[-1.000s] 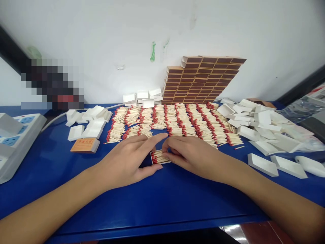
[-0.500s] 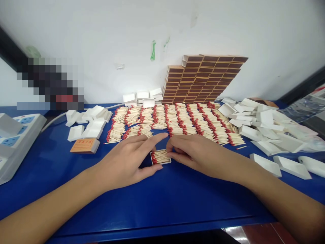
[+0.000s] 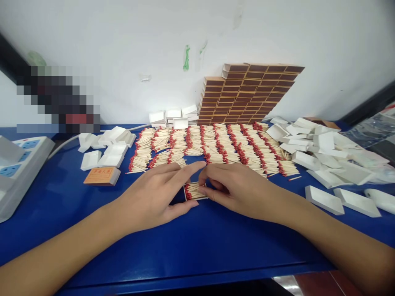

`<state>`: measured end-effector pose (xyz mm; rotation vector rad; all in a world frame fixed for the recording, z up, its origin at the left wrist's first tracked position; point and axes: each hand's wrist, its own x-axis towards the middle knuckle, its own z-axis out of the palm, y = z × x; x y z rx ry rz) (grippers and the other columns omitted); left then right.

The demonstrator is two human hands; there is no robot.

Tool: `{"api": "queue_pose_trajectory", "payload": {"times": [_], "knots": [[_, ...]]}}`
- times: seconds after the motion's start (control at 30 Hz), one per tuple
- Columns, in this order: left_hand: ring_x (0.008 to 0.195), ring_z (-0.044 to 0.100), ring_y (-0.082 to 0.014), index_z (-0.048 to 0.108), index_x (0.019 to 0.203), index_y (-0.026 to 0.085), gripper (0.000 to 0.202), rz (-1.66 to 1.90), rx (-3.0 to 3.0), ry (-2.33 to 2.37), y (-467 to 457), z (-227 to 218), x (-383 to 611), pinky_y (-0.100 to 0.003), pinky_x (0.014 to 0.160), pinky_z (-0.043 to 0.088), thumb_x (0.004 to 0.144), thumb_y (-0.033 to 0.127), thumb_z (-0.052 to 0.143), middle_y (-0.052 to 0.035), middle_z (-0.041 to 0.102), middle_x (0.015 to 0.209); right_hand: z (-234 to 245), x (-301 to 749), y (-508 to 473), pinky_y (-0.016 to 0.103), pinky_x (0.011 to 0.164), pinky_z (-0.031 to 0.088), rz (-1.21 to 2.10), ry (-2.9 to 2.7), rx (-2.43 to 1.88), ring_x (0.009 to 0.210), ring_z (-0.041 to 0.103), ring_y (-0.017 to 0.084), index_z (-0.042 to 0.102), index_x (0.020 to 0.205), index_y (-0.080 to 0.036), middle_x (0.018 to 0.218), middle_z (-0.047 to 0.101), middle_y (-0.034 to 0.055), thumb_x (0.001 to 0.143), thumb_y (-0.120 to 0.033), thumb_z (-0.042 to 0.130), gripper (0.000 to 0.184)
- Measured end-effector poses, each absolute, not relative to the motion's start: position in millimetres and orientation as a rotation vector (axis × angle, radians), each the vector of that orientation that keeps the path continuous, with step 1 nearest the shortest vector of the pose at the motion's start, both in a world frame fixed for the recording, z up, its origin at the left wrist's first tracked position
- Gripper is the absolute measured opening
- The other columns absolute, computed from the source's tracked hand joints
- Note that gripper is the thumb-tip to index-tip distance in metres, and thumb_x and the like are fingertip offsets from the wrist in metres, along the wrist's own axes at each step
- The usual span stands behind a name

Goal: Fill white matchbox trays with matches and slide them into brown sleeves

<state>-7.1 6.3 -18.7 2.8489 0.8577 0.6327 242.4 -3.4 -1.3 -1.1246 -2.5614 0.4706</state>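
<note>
A white matchbox tray (image 3: 185, 193) filled with red-headed matches (image 3: 193, 191) lies on the blue table between my hands. My left hand (image 3: 157, 193) curves around its left side, thumb along the near edge and other fingers toward the far edge; the forefinger stretches over it. Over the tray's right end, my right hand (image 3: 237, 187) has thumb and fingers closed on the matches, hiding that end. Beyond my hands spread rows of loose matches (image 3: 194, 142). An orange-topped matchbox (image 3: 101, 176) rests left of my left hand.
Stacked brown-sided matchboxes (image 3: 247, 96) stand against the wall. White trays lie in a left group (image 3: 112, 156), a back group (image 3: 174, 117) and a right heap (image 3: 324, 142). A power strip (image 3: 27, 174) sits at far left; its cable runs toward the back.
My right thumb and fingers have moved slightly left, farther over the matches in the tray. My left hand stays around the tray. The camera view has shifted a little.
</note>
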Motion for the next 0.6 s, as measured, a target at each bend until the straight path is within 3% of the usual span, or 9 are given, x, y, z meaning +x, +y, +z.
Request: {"api": "queue_pose_trajectory", "payload": {"times": [0.17, 0.4, 0.6], "knots": [[0.116, 0.070, -0.0271, 0.033, 0.159, 0.023, 0.072, 0.622, 2.860, 0.858, 6.6, -18.3, -7.6, -0.042, 0.096, 0.061, 0.098, 0.043, 0.068, -0.0096, 0.073, 0.124, -4.4, 242.5, -2.2, 0.027, 0.064, 0.037, 0.455, -2.566, -1.090, 0.066, 0.056, 0.014, 0.066, 0.099, -0.019, 0.079, 0.065, 0.0001, 0.102, -0.021, 0.059, 0.008], [0.116, 0.069, -0.0275, 0.035, 0.158, 0.022, 0.069, 0.588, 2.846, 0.860, 6.4, -18.0, -7.4, -0.043, 0.096, 0.060, 0.100, 0.042, 0.066, -0.0091, 0.072, 0.124, -2.5, 239.6, -4.0, 0.030, 0.073, 0.044, 0.526, -2.601, -1.016, 0.086, 0.067, 0.017, 0.067, 0.100, -0.019, 0.100, 0.073, 0.0045, 0.105, -0.022, 0.055, 0.013], [0.110, 0.070, -0.0250, 0.037, 0.157, 0.022, 0.069, 0.589, 2.842, 0.861, 6.0, -16.1, -8.5, -0.041, 0.095, 0.059, 0.098, 0.040, 0.069, -0.0060, 0.073, 0.116, 4.1, 253.3, 2.9, 0.028, 0.067, 0.040, 0.301, -2.566, -1.152, 0.076, 0.065, 0.016, 0.069, 0.101, -0.020, 0.092, 0.074, 0.0036, 0.098, -0.018, 0.059, 0.011]]}}
